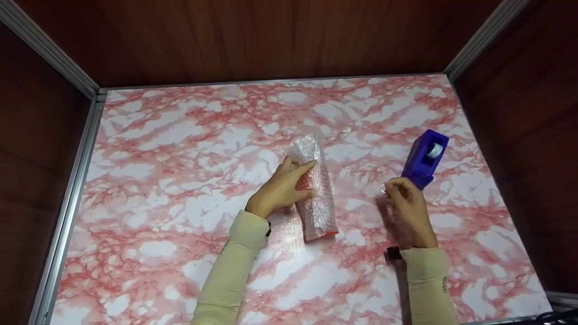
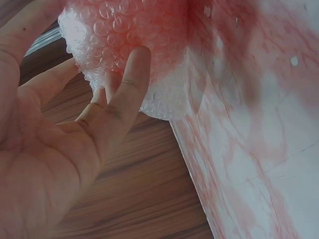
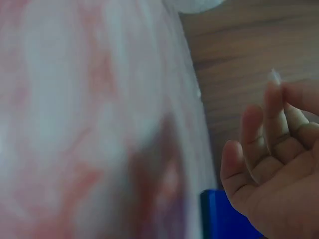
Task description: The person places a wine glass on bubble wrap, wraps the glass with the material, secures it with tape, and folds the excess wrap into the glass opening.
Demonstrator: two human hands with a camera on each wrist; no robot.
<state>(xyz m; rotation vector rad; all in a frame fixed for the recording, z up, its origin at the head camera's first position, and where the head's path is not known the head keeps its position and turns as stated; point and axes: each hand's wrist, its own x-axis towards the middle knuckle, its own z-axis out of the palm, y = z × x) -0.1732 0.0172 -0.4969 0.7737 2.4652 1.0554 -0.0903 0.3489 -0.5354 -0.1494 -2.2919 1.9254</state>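
A roll-shaped bundle of bubble wrap [image 1: 319, 205] with something red inside lies lengthwise near the middle of the table. My left hand [image 1: 281, 188] holds it from its left side, thumb and forefinger over the top; the left wrist view shows the fingers against the bubbles [image 2: 117, 32]. What the wrap covers cannot be made out beyond its red colour. To the right, my right hand [image 1: 412, 207] pinches a small piece of clear tape [image 3: 274, 76] between thumb and forefinger, above the table. Just beyond that hand stands a purple tape dispenser [image 1: 416, 161] with a roll in it.
The table [image 1: 158, 198] has a red and white marbled top. Dark wood-grain panels [image 1: 271, 40] rise at the back and both sides, with metal rails [image 1: 72, 180] along the edges. Black cables [image 1: 553, 317] lie at the front right corner.
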